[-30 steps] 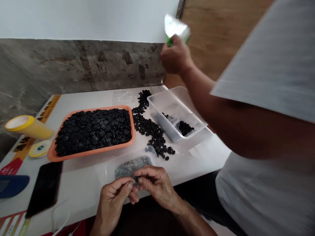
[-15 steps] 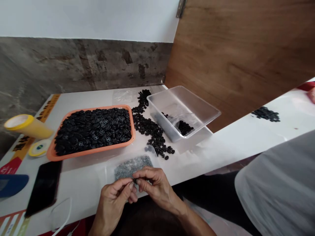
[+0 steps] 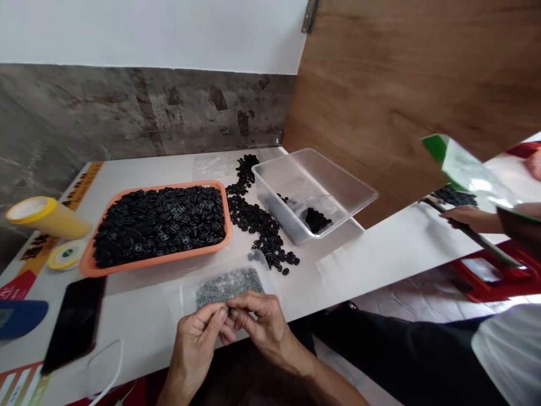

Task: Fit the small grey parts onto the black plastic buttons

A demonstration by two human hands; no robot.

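Both hands meet at the near edge of the table (image 3: 380, 248), fingertips pinched together on one small dark piece (image 3: 229, 309) that sits between them. The left hand (image 3: 198, 338) and the right hand (image 3: 257, 321) are equally close to it, each grasping it from its own side; the piece is too small to tell its long axis.

Just beyond the hands lies a flat clear bag of small grey metal bits (image 3: 228, 285), dull and grainy. Beyond the bag and to its left stands a shallow orange tray (image 3: 88, 265) heaped with glossy black round pieces. A loose trail of black pieces (image 3: 257, 223) runs beyond the bag towards the wall, and to the trail's right is a clear plastic tub (image 3: 350, 189), nearly bare inside. Left of the bag lies a dark phone (image 3: 76, 324).
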